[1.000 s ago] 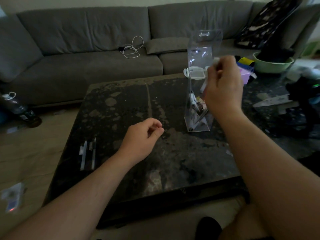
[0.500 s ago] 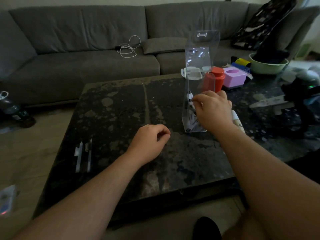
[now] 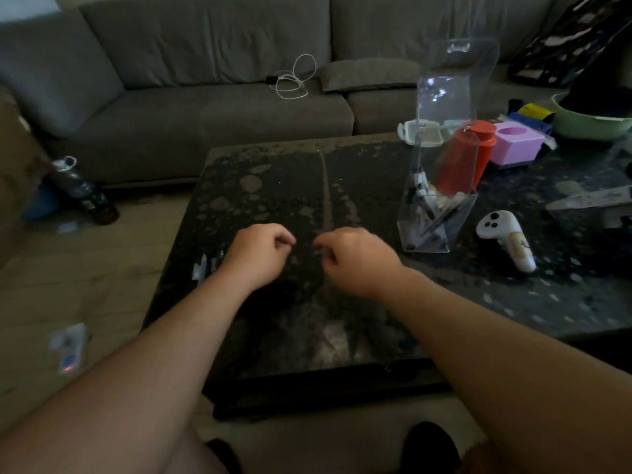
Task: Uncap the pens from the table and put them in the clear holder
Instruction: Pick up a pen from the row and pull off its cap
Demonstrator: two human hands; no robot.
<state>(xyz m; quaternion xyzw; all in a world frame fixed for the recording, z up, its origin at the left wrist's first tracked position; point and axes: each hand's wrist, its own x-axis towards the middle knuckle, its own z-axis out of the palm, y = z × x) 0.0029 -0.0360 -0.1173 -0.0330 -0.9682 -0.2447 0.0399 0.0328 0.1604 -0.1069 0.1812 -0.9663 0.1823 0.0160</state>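
Fingers of both hands curled narrow; whether they pinch anything, cannot tell.
Left hand [image 3: 257, 254] nearer the capped pens [image 3: 205, 268], just left of it on the tabletop [image 3: 342, 319], long axes pointing away; holder [image 3: 441, 186] stands beyond right hand [image 3: 355, 260].

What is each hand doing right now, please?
Left hand: fingers curled closed; whether it holds anything cannot be told.
Right hand: fingers curled closed; nothing visible in it.
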